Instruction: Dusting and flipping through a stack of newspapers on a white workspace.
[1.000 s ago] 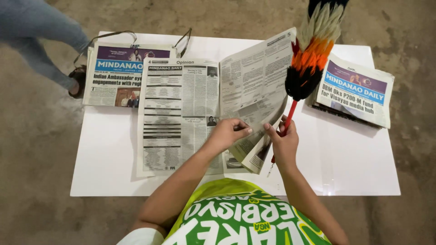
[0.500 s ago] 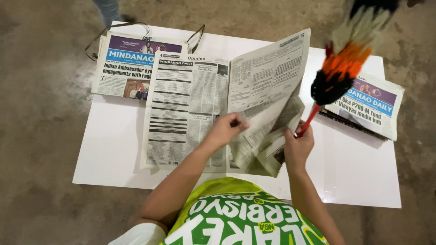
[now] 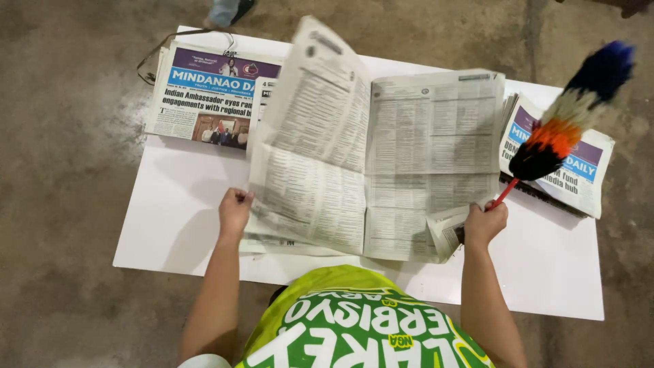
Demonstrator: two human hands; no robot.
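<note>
At the centre of the frame a broad open newspaper of grey printed columns (image 3: pixel 381 157) is spread wide above the white rectangular desk (image 3: pixel 170 218). The left hand (image 3: pixel 235 210) is closed on the lower left edge of the raised left page, which stands tilted up. The right hand (image 3: pixel 484 221) is closed on the crumpled lower right corner of the paper and also grips the thin red handle of a feather duster with black, orange, white and blue plumes (image 3: pixel 569 116) (it slants toward the upper right). A folded newspaper with a blue masthead (image 3: pixel 208 102) lies at the upper left of the desk; another folded newspaper (image 3: pixel 575 174) lies at the right, under the duster.
</note>
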